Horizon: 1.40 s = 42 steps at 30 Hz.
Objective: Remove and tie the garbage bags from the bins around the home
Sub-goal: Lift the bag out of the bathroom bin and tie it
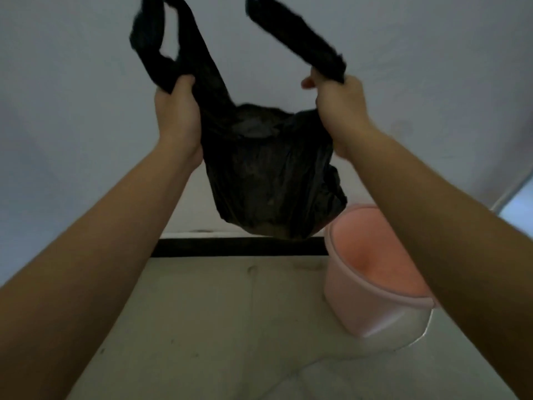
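**Black plastic bag held up by both handles, pink bin below**

Black plastic fills both fists. The left hand [177, 111] is closed round the bag's left handle [155, 39], fingers curled away from the camera and the back of the hand toward it. The handle's loop stands up above that hand with a gap of wall showing through it. The right hand [340, 111] is closed round the right handle [300, 44], thumb tip showing on the inner side. The loose end of that strap sticks up and leans inward, toward the left hand. Both bare forearms reach up and forward from the lower corners of the view.

Between the two hands the garbage bag [268, 174] hangs with its mouth pulled into a shallow open curve. Its wrinkled body sags below wrist level and is fullest under the right hand.

Below the right hand and forearm stands a pink bin [360, 307] on the floor [216, 327], its inside glowing pink-orange. The bag's lowest corner overlaps the bin's far rim in the view, and whether they touch I cannot tell.

Beneath the bag a black skirting strip [239, 246] runs along the foot of the pale wall [72, 96], which rises behind both hands. The floor is pale and faintly marked.
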{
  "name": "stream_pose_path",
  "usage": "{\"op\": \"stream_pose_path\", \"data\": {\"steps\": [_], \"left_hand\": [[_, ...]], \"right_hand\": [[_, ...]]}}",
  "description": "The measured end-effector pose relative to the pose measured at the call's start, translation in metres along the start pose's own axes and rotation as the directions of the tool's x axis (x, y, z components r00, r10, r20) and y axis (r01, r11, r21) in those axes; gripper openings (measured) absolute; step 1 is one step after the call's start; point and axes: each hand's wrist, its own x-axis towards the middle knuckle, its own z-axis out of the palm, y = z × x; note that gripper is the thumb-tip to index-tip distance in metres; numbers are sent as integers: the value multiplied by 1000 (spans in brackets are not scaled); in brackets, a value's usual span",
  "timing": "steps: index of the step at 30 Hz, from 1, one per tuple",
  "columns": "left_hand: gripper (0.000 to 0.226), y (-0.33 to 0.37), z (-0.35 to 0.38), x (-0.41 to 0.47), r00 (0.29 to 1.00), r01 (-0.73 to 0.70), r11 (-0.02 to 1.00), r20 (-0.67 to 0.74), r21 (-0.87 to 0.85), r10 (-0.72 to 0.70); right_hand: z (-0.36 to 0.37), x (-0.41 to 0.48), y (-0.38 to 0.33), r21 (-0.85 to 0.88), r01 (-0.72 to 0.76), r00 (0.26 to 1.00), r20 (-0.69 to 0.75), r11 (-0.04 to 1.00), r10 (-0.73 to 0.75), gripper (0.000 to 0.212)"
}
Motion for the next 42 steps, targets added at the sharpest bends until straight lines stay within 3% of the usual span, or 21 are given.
{"op": "stream_pose_path", "data": {"steps": [2,5,7,10,13,15,17,19,23,25,29,32,36,39,42], "left_hand": [[14,-36,-34,-15,997,74,997,-39,37,-72],[12,-111,-93,-48,948,319,937,-58,139,-314],[16,-163,-137,-75,880,467,824,-75,321,-470],[11,-203,-180,-109,804,559,647,-147,518,-577],[7,-202,-173,-108,844,519,719,-144,463,-516],[16,-188,-155,-92,880,475,826,-138,304,-455],[21,-171,-145,-73,884,451,892,-159,44,-439],[28,-164,-147,-61,889,427,904,-173,-21,-424],[34,-182,-153,-65,856,504,864,-140,7,-498],[30,-189,-156,-69,815,579,814,-81,48,-574],[69,-192,-157,-77,669,742,667,2,71,-743],[84,-195,-148,-89,623,773,631,105,67,-775],[62,-200,-146,-101,641,687,707,319,168,-698],[26,-201,-139,-100,742,592,758,181,273,-645],[31,-203,-144,-89,768,630,762,29,147,-640]], "right_hand": [[20,-25,47,-45,-89,996,3,995,89,27],[40,-73,133,-136,-237,968,49,962,245,25],[44,-110,192,-264,-345,905,159,901,394,22],[37,-148,251,-412,-402,778,317,817,543,20],[37,-153,256,-333,-359,824,325,872,464,13],[38,-149,252,-283,-350,858,286,893,427,23],[32,-145,257,-375,-300,874,260,877,410,35],[18,-144,271,-449,-271,877,250,852,411,37],[10,-145,286,-497,-282,870,228,821,436,38],[15,-146,281,-419,-301,868,252,856,429,43],[26,-147,268,-291,-314,838,362,904,407,49],[34,-148,266,-340,-263,793,457,903,403,45],[43,-148,266,-475,-76,724,578,877,376,47],[41,-153,272,-539,132,683,658,832,318,43],[28,-155,285,-481,229,729,661,846,178,31]]}}
